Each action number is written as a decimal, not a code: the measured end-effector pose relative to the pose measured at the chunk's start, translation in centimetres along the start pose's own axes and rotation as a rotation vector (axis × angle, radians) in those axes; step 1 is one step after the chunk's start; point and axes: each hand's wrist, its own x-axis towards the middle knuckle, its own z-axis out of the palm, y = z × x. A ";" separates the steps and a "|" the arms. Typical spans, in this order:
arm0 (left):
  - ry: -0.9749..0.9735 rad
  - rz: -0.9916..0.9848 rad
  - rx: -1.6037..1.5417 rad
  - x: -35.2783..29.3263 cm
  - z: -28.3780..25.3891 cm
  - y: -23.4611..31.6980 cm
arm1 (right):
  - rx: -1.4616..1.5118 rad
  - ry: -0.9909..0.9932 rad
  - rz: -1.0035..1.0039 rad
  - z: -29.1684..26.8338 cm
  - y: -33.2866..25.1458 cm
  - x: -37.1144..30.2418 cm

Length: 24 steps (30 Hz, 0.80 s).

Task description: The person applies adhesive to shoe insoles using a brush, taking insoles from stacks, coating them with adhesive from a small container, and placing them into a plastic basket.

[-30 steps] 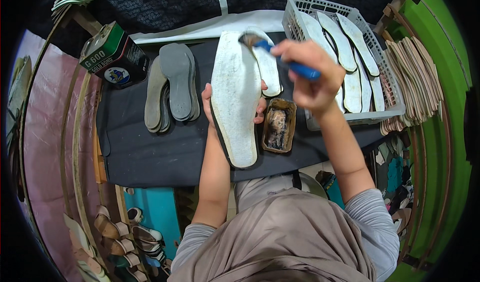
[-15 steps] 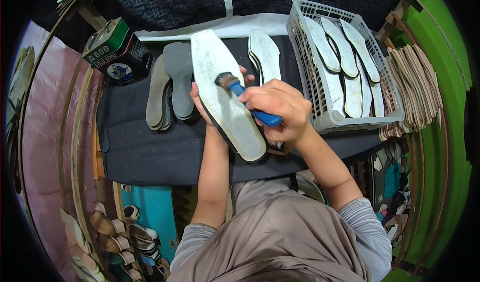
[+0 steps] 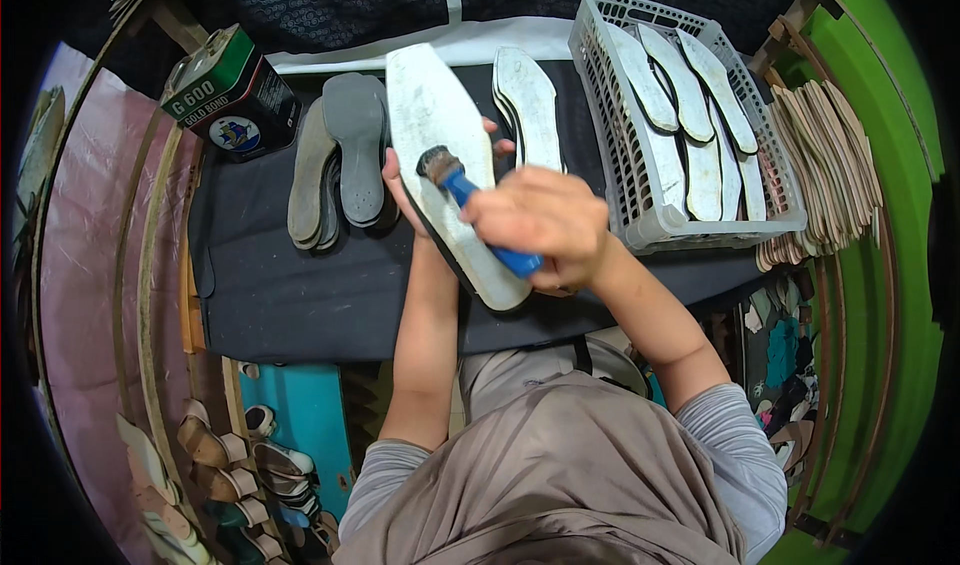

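A white shoe sole point(image 3: 428, 100) with a dark edge lies tilted across my left hand point(image 3: 398, 187), whose fingers wrap round it from below. In my right hand point(image 3: 545, 227) is a paintbrush point(image 3: 460, 185) with a blue handle. Its dark bristles press on the middle of the sole's white face, where part of the surface looks wet. A stack of similar white soles point(image 3: 530, 105) stands just beyond my right hand. Left of the held sole lie grey soles point(image 3: 358, 135) and greyish-brown soles point(image 3: 312, 180), in stacks.
A white plastic crate point(image 3: 690, 230) on the right holds several white soles. Beside it stand many thin tan sole pieces point(image 3: 825, 175) in a row. A green and black metal can point(image 3: 232, 95) stands at the back left of the dark-covered table point(image 3: 290, 310). Shoes point(image 3: 215, 465) rest on a lower-left rack.
The brush has moved a little left on the sole, my right hand with it. The whole table scene sits slightly higher in the picture.
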 end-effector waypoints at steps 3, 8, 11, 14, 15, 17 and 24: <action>0.115 0.058 0.066 -0.2 -0.5 0.3 | 0.042 0.057 0.039 1.1 0.4 -0.2; 0.015 0.028 -0.180 -0.8 -1.9 2.2 | 0.222 -0.044 0.033 0.6 -3.0 -4.3; -0.065 0.048 -0.192 -0.6 -1.5 2.5 | 0.248 -0.118 0.094 -0.8 -4.2 -6.0; -0.099 0.042 -0.171 -0.7 -1.5 2.4 | 0.266 -0.173 0.119 -1.5 -4.2 -5.9; -0.092 0.033 -0.159 -0.7 -1.6 2.2 | 0.281 -0.184 0.122 -1.7 -4.0 -5.5; -0.058 0.014 -0.165 -0.6 -1.5 1.6 | 0.249 -0.155 0.108 -1.7 -3.3 -4.6; 0.003 -0.039 -0.063 -0.5 -0.8 0.3 | -0.014 0.083 0.084 -1.5 0.5 -1.2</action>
